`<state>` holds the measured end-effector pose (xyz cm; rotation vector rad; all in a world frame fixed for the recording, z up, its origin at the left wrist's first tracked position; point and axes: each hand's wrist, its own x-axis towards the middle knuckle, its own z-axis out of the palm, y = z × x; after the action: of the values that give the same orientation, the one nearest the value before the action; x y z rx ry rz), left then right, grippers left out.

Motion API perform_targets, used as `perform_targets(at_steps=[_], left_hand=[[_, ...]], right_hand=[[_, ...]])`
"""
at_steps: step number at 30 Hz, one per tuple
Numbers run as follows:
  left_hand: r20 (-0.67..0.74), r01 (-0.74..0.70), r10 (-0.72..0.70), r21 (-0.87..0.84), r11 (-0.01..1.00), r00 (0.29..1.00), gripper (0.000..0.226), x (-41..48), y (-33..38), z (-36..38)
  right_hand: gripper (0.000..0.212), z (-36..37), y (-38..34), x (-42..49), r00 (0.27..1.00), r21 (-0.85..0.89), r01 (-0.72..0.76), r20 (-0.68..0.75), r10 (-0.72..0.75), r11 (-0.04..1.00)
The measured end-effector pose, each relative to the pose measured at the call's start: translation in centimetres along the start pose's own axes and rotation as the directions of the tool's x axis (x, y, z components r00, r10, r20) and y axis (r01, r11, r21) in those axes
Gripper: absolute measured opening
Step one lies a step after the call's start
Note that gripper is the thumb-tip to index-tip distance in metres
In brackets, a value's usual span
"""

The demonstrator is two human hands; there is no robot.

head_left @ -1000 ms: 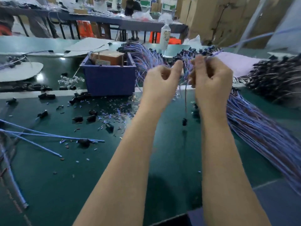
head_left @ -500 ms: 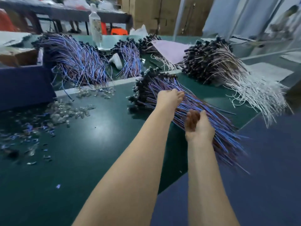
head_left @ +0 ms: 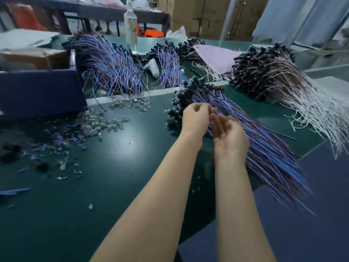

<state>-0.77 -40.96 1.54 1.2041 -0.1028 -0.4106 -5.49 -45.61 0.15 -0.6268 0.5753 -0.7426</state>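
A thick bundle of blue and red wires (head_left: pixel 268 152) with black plug ends (head_left: pixel 179 103) lies slanted across the green table (head_left: pixel 117 167), running off its right edge. My left hand (head_left: pixel 195 120) hovers at the bundle's upper part. Its fingers are curled and its fingertips pinch at wires on top of the bundle. My right hand (head_left: pixel 229 134) lies just right of it over the bundle, palm up, fingers loosely straight and holding nothing.
A dark blue bin (head_left: pixel 37 91) stands at the left with a heap of small clear parts (head_left: pixel 98 125) in front. Further wire bundles (head_left: pixel 113 69) and a white-wired bundle (head_left: pixel 273 78) lie behind, beside a pink sheet (head_left: pixel 217 57) and a bottle (head_left: pixel 130 21).
Both hands dropped from chest height onto the wire bundle as my view swung right. Since half a second ago my left fingers have curled and my right hand has turned palm up.
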Motion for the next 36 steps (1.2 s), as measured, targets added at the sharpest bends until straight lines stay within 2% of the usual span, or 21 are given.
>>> perform_targets(at_steps=[3,6,10,13,16,18,20,22,24,26,29,31,33,34,36], left_hand=[[-0.138,-0.178,0.176,0.001,0.984,0.975,0.020,-2.0,2.8,-3.6],[-0.322,-0.311,0.308,0.041,0.949,0.895,0.020,-4.3,5.6,-9.3],[-0.602,-0.405,0.362,0.069,0.912,0.712,0.015,-7.5,8.2,-18.0],[-0.768,-0.447,0.342,0.082,0.891,0.542,0.015,-10.5,9.5,-24.6],[-0.892,-0.476,0.288,0.096,0.874,0.348,0.013,-13.2,10.6,-30.4],[-0.938,-0.483,0.234,0.087,0.871,0.254,0.011,-14.7,11.2,-33.2],[-0.960,-0.485,0.196,0.076,0.871,0.201,0.009,-15.8,11.5,-35.2],[-0.970,-0.506,0.168,0.058,0.861,0.174,0.008,-16.5,11.7,-36.7],[-0.976,-0.525,0.143,0.037,0.850,0.164,0.009,-17.0,11.9,-37.6],[-0.979,-0.542,0.132,0.027,0.840,0.156,0.011,-17.2,12.2,-38.2],[-0.980,-0.553,0.131,0.026,0.833,0.151,0.011,-17.2,12.4,-38.5],[-0.977,-0.545,0.123,0.010,0.838,0.173,0.010,-17.0,12.3,-38.5],[-0.969,-0.511,0.094,-0.037,0.859,0.228,0.008,-16.7,12.1,-38.4],[-0.963,-0.494,0.058,-0.083,0.865,0.265,0.007,-16.6,12.1,-38.4],[-0.945,-0.461,-0.019,-0.178,0.869,0.328,0.007,-16.4,12.1,-38.5]], right_hand=[[0.018,3.3,2.4,-3.1,0.988,-0.085,0.009,0.151,0.003,0.996],[0.022,6.6,6.3,-6.7,0.944,-0.297,0.065,0.329,0.038,0.953],[0.015,10.2,12.8,-12.6,0.774,-0.538,0.217,0.604,0.192,0.815],[0.008,12.2,17.7,-17.3,0.616,-0.654,0.467,0.724,0.311,0.595],[0.017,13.5,21.7,-21.9,0.447,-0.603,0.691,0.790,0.420,0.400],[0.022,14.3,23.9,-24.5,0.353,-0.539,0.790,0.790,0.502,0.292],[0.024,14.9,25.8,-26.4,0.298,-0.487,0.854,0.749,0.592,0.185],[0.026,15.3,27.2,-27.9,0.276,-0.410,0.910,0.720,0.637,0.069],[0.024,15.4,28.1,-28.7,0.265,-0.355,0.935,0.721,0.640,0.013],[0.021,15.5,28.5,-28.9,0.260,-0.381,0.923,0.728,0.634,0.059],[0.019,15.9,28.5,-28.8,0.282,-0.474,0.839,0.801,0.529,0.269],[0.020,16.5,28.1,-28.5,0.326,-0.511,0.753,0.837,0.440,0.414],[0.021,17.4,27.6,-28.5,0.378,-0.558,0.646,0.826,0.417,0.520],[0.022,17.9,27.4,-28.6,0.393,-0.568,0.622,0.822,0.412,0.540],[0.023,18.8,27.0,-28.6,0.365,-0.551,0.653,0.830,0.423,0.519]])
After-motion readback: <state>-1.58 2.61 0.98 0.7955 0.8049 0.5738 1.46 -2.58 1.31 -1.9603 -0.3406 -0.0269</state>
